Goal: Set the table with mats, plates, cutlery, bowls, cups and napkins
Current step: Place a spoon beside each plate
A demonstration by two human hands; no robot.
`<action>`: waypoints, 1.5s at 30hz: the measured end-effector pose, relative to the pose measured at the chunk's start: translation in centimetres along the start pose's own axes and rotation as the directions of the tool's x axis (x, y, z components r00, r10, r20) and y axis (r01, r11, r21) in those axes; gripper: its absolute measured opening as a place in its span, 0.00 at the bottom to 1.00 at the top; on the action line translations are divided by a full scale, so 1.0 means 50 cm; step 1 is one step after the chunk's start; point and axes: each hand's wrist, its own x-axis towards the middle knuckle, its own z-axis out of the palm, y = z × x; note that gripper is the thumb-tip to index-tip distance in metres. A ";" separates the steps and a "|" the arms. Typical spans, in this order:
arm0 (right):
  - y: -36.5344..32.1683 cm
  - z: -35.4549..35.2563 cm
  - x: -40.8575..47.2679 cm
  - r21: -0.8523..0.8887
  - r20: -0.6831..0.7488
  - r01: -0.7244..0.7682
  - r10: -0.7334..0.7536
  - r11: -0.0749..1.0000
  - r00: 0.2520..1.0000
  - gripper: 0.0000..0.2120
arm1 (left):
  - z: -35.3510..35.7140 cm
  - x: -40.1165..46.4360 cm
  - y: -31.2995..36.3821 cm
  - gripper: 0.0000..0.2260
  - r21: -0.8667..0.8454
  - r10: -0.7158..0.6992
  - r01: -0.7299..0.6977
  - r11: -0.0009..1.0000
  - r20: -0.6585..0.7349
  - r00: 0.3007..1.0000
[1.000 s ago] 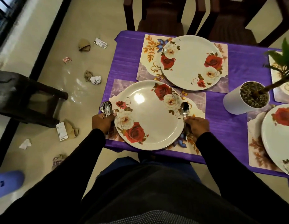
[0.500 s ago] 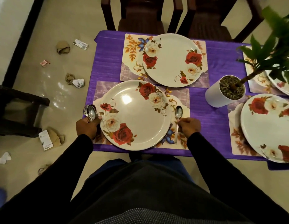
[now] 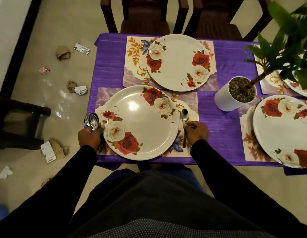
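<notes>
While the right hand [image 3: 196,133] rested at the right edge of the near plate [image 3: 140,122], its fingers [image 3: 188,125] were curled round the handle of a single spoon [image 3: 184,124], pinching it just below the bowl. That spoon lay lengthwise on the near mat [image 3: 188,103], bowl pointing away from the person, close beside the plate's rim. On the other side of the plate, the left hand [image 3: 90,137] was clenched round a bunch of spoons [image 3: 92,120], whose bowls stood up above the knuckles over the mat's left edge; how many were in the bunch could not be told, perhaps three. Both arms wore black sleeves [image 3: 218,165]. The near plate, white with red and cream roses, sat centred on its mat at the front edge of the surface [image 3: 108,66], which was covered in purple cloth. Behind it a second plate [image 3: 179,62] lay on the far mat [image 3: 135,54]. To the right stood a white pot [image 3: 226,98] of gravel holding a leafy plant [image 3: 290,54], and beyond that a third plate [image 3: 283,129] on its own mat, partly cut off by the frame. Crumpled scraps of paper [image 3: 80,90] lay scattered on the floor to the left, and two dark chairs [image 3: 144,19] stood at the far side.
</notes>
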 end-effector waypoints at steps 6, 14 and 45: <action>0.002 0.001 0.005 0.015 -0.001 -0.006 0.006 1.000 1.000 0.04 | -0.006 0.007 -0.008 0.10 0.023 -0.029 0.029 0.999 0.019 0.999; -0.006 0.001 -0.002 0.016 -0.013 -0.018 0.018 1.000 1.000 0.01 | -0.005 0.014 -0.013 0.14 0.046 -0.028 0.028 0.999 0.007 1.000; -0.021 -0.256 -0.092 0.448 0.260 0.130 -0.268 0.884 0.928 0.07 | 0.325 -0.457 0.163 0.08 0.132 0.174 -0.499 0.857 0.836 0.520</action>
